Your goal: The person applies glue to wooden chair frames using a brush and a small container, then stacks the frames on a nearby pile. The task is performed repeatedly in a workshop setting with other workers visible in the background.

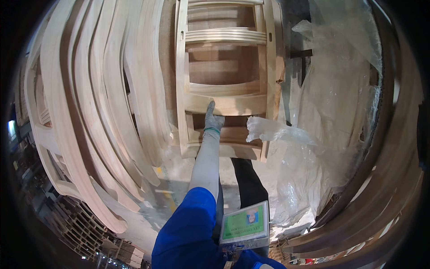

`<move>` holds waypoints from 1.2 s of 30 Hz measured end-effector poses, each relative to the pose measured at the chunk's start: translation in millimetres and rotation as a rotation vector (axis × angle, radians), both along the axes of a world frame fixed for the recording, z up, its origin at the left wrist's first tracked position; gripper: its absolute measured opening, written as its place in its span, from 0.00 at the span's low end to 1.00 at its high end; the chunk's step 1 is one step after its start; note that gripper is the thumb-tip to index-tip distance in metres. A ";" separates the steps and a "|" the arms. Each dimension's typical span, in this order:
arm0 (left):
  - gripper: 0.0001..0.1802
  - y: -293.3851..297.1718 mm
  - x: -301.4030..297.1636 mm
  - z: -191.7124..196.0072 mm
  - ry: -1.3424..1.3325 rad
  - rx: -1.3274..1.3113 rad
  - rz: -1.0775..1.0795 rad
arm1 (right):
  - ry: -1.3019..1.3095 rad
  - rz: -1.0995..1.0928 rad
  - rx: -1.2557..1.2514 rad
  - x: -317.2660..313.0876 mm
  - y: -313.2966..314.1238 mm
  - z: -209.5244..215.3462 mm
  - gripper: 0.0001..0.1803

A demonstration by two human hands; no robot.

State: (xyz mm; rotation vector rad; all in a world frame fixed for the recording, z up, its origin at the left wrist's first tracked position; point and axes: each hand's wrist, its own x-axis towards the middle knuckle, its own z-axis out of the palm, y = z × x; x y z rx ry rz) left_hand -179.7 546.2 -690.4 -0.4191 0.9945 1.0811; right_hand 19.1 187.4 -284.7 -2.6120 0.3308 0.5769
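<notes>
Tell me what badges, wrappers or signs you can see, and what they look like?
Badge: hangs at the person's chest, bottom middle; a flat rectangle, green with a small picture, in a clear holder.
Plastic sheet: clear, crumpled wrapping on the right, beside the wooden chair frame that the gloved hand touches.

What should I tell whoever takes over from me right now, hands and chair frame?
Left hand: gloved, arm stretched out, fingers on the lower rail of the chair frame; whether it grips cannot be told.
Right hand: out of view.
The frame stands ahead, beside a stack of bent wooden parts on the left; loose plastic sheet on the right.
Done: frame reached.
Left: frame not yet lifted or moved.
</notes>
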 end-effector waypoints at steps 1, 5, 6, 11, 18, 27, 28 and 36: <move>0.22 -1.9 -2.7 6.0 0.002 0.036 -0.013 | 0.000 0.018 0.000 2.6 -0.7 3.3 0.25; 0.22 -6.7 -8.5 57.8 0.108 0.074 -0.034 | -0.047 0.090 0.038 11.4 -5.1 14.4 0.25; 0.22 -6.0 -8.3 82.3 0.193 0.089 -0.057 | -0.068 0.100 0.049 13.1 -5.0 24.3 0.25; 0.25 6.7 0.8 224.8 0.492 0.218 -0.077 | -0.288 0.191 0.158 44.3 8.1 78.9 0.25; 0.27 -15.8 -31.2 327.2 0.842 0.375 -0.270 | -0.834 0.214 0.152 118.4 42.8 207.5 0.24; 0.22 -17.7 -116.5 513.0 1.204 0.716 -0.383 | -0.678 0.556 1.027 1.0 68.6 261.9 0.18; 0.21 -21.4 -118.9 546.7 1.175 0.785 -0.361 | -0.402 0.560 1.062 -29.8 86.0 253.1 0.20; 0.19 -98.4 -225.8 726.6 1.415 1.014 -0.551 | 0.068 0.580 0.514 -136.6 230.1 46.6 0.48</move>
